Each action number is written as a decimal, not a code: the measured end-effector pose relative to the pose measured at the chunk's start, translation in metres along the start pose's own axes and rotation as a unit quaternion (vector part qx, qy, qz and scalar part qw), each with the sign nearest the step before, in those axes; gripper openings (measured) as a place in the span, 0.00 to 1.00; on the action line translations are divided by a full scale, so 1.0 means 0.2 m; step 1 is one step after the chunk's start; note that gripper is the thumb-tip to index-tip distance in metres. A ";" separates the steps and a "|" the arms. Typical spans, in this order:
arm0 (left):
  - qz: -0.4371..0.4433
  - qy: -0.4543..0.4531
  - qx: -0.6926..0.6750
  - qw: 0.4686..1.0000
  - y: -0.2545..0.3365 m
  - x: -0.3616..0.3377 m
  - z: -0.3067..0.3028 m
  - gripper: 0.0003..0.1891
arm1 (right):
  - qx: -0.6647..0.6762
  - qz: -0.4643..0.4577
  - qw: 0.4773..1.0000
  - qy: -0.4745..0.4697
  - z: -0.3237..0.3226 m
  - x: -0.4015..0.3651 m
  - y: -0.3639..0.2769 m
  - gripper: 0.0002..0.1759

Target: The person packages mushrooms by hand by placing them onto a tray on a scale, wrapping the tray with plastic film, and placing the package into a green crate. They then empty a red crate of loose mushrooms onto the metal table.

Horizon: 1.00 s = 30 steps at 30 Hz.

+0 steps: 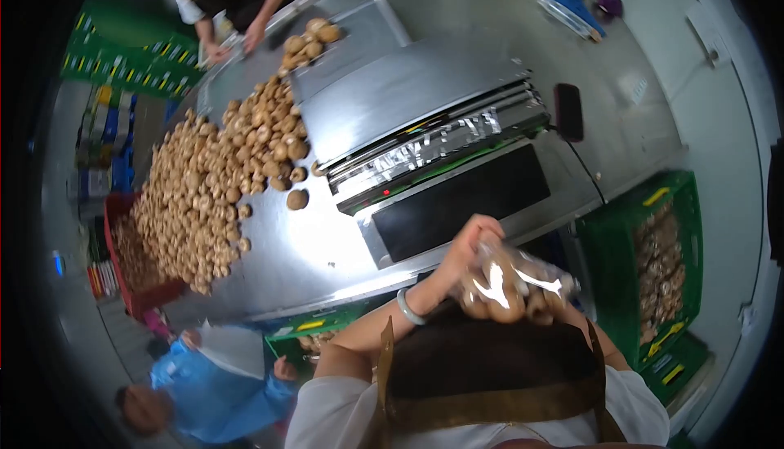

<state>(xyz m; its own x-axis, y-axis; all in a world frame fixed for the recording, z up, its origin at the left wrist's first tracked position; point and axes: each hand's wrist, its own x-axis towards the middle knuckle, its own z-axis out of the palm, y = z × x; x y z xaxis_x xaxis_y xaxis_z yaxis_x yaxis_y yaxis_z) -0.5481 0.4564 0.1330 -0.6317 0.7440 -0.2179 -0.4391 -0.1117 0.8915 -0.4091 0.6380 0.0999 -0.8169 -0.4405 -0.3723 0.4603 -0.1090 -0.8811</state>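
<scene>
Mushroom bag [514, 282] getting closed
My left hand [469, 241] is clamping its neck; right hand is hiding, grip unclear. Next, I'm judging, is needing level feeding into the sealer [425, 114].

No legible text or labels

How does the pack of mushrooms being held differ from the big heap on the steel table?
The wrapped pack is covered in shiny clear film; the heap lies loose and bare. The pack holds only a handful, the heap spreads over much of the steel table. The pack is gripped by the left hand; the heap rests on the table. Both are round tan mushrooms.
</scene>
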 end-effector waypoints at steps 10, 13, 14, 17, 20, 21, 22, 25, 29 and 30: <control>0.077 -0.164 -0.144 0.973 0.14 -0.40 0.06 0.36 | -0.100 -0.015 0.995 0.013 -0.22 0.22 -0.72 0.26; 0.127 -0.019 -0.259 0.957 0.10 -0.53 0.14 0.26 | -0.259 0.040 0.940 -0.220 0.02 0.32 -0.99 0.44; 0.112 0.056 -0.331 0.935 0.07 -0.56 0.16 0.25 | -0.210 0.080 0.950 -0.217 0.03 0.39 -0.98 0.46; 0.129 0.290 -0.492 0.810 -0.12 -0.62 0.22 0.20 | -0.093 0.118 0.960 -0.238 0.01 0.64 -0.81 0.47; 0.285 0.428 -0.476 0.714 -0.22 -0.81 0.19 0.29 | -0.113 0.005 0.982 -0.148 0.22 0.78 -0.65 0.42; 0.299 0.487 -0.403 0.715 -0.21 -0.89 0.21 0.33 | -0.170 -0.057 0.974 -0.139 0.38 0.77 -0.61 0.40; 0.307 0.539 -0.330 0.711 -0.19 -0.96 0.24 0.39 | -0.195 -0.093 0.961 -0.173 0.57 0.73 -0.59 0.39; 0.309 0.692 -0.135 0.638 -0.35 -1.15 0.21 0.56 | -0.390 -0.268 0.813 -0.338 0.97 0.61 -0.43 0.45; 0.400 0.645 -0.326 0.564 -0.53 -1.75 0.28 0.48 | -0.338 -0.252 0.724 -0.546 1.38 0.57 -0.32 0.42; 0.410 0.644 -0.330 0.555 -0.65 -1.91 0.30 0.45 | -0.315 -0.220 0.700 -0.602 1.47 0.57 -0.28 0.40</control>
<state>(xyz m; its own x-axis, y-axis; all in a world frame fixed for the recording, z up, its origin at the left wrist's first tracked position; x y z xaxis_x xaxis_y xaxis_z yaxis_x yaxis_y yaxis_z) -0.2119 0.2254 0.1249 -0.5384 -0.7762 -0.3280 0.4641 -0.5981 0.6534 -0.4272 0.3323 0.1927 0.2280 -0.9609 0.1569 -0.2979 -0.2223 -0.9284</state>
